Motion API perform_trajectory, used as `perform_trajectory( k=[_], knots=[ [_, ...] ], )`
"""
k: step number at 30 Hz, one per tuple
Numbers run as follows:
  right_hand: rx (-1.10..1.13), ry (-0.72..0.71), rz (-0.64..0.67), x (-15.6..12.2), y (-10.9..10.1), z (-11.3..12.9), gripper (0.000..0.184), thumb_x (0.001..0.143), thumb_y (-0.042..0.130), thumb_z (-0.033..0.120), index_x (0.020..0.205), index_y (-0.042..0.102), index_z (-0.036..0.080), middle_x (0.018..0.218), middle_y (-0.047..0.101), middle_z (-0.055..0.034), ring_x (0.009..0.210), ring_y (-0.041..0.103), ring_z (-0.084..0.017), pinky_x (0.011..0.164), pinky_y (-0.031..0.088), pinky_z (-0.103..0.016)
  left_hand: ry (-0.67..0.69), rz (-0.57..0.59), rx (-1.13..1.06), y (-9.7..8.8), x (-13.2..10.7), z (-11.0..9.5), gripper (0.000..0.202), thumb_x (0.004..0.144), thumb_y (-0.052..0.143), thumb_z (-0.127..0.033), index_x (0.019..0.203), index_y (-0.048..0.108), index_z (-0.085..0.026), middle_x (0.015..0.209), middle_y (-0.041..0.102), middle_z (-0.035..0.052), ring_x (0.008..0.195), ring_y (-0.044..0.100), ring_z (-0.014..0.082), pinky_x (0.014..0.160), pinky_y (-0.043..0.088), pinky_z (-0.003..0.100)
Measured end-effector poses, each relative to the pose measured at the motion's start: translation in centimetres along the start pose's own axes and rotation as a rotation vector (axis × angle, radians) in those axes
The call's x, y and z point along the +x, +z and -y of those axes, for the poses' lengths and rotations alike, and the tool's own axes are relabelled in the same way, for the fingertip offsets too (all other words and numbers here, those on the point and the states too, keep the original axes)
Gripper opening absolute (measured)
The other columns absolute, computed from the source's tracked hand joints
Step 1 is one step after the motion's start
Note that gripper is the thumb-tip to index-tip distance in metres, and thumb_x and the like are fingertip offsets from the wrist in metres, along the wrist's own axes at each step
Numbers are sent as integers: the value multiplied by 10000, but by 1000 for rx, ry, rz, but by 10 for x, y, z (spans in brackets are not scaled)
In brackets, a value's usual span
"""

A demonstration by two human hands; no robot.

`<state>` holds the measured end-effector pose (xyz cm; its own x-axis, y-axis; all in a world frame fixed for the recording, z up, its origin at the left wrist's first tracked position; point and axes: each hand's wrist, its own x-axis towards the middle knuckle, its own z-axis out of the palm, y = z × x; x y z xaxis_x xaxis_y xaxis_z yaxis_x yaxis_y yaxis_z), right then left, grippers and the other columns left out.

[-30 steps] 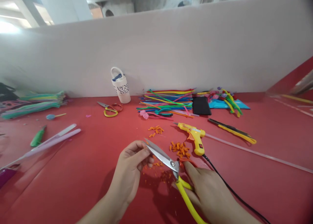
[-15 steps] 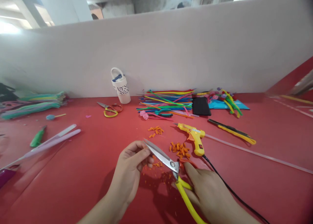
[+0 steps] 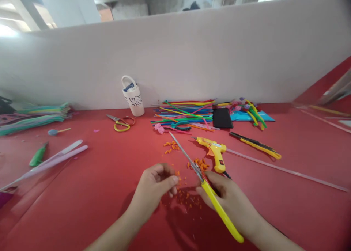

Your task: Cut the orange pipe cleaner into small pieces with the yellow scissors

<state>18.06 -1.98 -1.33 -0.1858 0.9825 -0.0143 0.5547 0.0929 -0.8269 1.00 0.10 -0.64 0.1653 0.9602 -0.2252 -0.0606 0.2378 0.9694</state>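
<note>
My right hand (image 3: 229, 203) grips yellow-handled scissors (image 3: 208, 192), whose closed blades point up and away toward the straw pile. My left hand (image 3: 155, 187) hovers just left of the blades, fingers curled in a pinch; what it pinches is too small to name. Tiny orange cuttings (image 3: 189, 200) lie on the red table (image 3: 95, 192) between the two hands. More orange pieces (image 3: 201, 165) sit beside a yellow glue gun (image 3: 215, 154), and another small heap (image 3: 170, 147) lies a little farther back.
Coloured straws (image 3: 186, 114), a black phone (image 3: 222, 118), a blue sheet with bent straws (image 3: 251, 112), a white patterned cup (image 3: 133, 96) and a second pair of scissors (image 3: 119, 123) line the white partition. A yellow-black knife (image 3: 256, 145), a clear glue stick (image 3: 287, 170), lilac sticks (image 3: 55, 158) and a green tool (image 3: 37, 156) lie around.
The scissors have swung away from my left hand, blades now shut and pointing farther back. My left hand has drawn slightly right and curled tighter. The camera shifted a little.
</note>
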Motion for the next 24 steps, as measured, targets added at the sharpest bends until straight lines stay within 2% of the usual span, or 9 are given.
perform_trajectory(
  k=[2, 4, 7, 11, 15, 17, 21, 24],
  knots=[
    [147, 61, 16, 1, -1, 7, 130, 727, 430, 288, 629, 420, 203, 477, 356, 74, 429, 342, -77, 397, 267, -189, 1, 45, 126, 6, -2, 6, 45, 606, 572, -155, 606, 527, -160, 441, 497, -42, 391, 452, 88, 417, 368, 202],
    [236, 100, 43, 1, 0, 12, 129, 704, 449, 279, 615, 395, 204, 473, 330, 83, 426, 322, -70, 395, 262, -186, 61, 75, 255, 11, -6, 10, 29, 615, 542, -144, 598, 537, -167, 486, 503, -34, 429, 460, 93, 438, 369, 204],
    [263, 92, 29, -1, 2, 15, 140, 649, 483, 223, 571, 369, 197, 506, 330, 80, 465, 312, -65, 416, 265, -180, 168, 116, 427, 16, -10, 12, 71, 633, 513, -131, 590, 556, -168, 556, 520, -14, 506, 477, 109, 496, 378, 212],
    [232, 78, 9, -1, 1, 13, 105, 627, 470, 202, 559, 391, 188, 519, 351, 72, 483, 317, -67, 422, 274, -177, 228, 164, 524, 17, -11, 8, 116, 644, 487, -108, 596, 573, -171, 574, 530, -5, 525, 476, 118, 512, 370, 215],
    [147, 140, -158, 11, -13, 2, 133, 637, 467, 263, 556, 391, 190, 493, 314, 72, 460, 307, -68, 402, 239, -185, 319, 125, 612, 12, -7, 6, 129, 681, 499, -165, 583, 582, -182, 558, 520, -5, 530, 467, 123, 517, 351, 218],
    [58, 235, -202, 22, -23, -5, 147, 635, 474, 301, 560, 416, 188, 468, 322, 72, 432, 308, -68, 393, 221, -191, 355, 112, 654, 8, -3, 7, 175, 711, 496, -221, 562, 580, -180, 562, 508, 0, 541, 462, 127, 527, 341, 225],
    [46, 262, -225, 34, -37, -18, 172, 641, 482, 346, 587, 460, 184, 469, 368, 61, 425, 357, -81, 398, 231, -202, 360, 65, 656, 0, 5, 6, 291, 756, 448, -279, 496, 526, -171, 638, 510, 15, 578, 464, 129, 555, 332, 230],
    [71, 250, -230, 33, -41, -22, 193, 671, 454, 369, 605, 449, 188, 465, 373, 65, 396, 360, -77, 392, 237, -205, 343, -6, 673, -9, 11, 5, 166, 719, 489, -252, 573, 525, -184, 672, 499, -4, 576, 445, 123, 549, 319, 222]
  ],
)
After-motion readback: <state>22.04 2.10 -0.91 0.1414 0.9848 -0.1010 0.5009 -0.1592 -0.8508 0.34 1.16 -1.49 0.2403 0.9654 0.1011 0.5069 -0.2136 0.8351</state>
